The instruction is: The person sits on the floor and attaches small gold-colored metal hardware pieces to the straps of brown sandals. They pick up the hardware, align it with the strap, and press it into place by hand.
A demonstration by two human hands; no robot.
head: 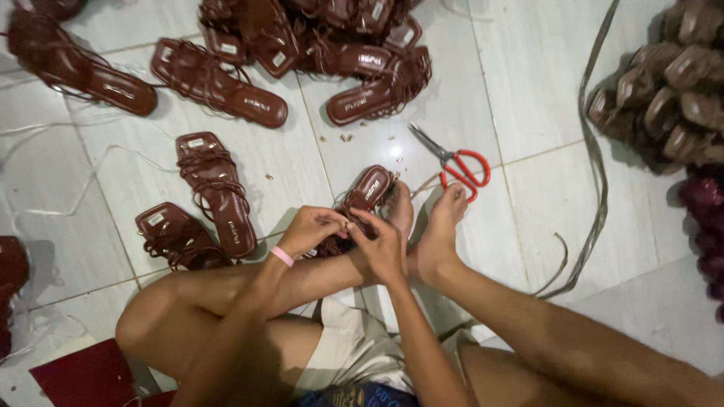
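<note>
White tile floor (528, 113) (glossy); brown sandals (219, 192) scattered, red scissors (460, 167).

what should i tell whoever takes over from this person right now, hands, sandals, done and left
Left hand: pinching a strap of the brown sandal, pink band on the wrist.
Right hand: grip on the same straps, beside the left.
The sandal lies on the tile floor against the person's feet.
Red-handled scissors lie just beyond the toes, blades open.
Done or left: more strappy sandals lie spread to the left and ahead; which are finished cannot be told.
</note>
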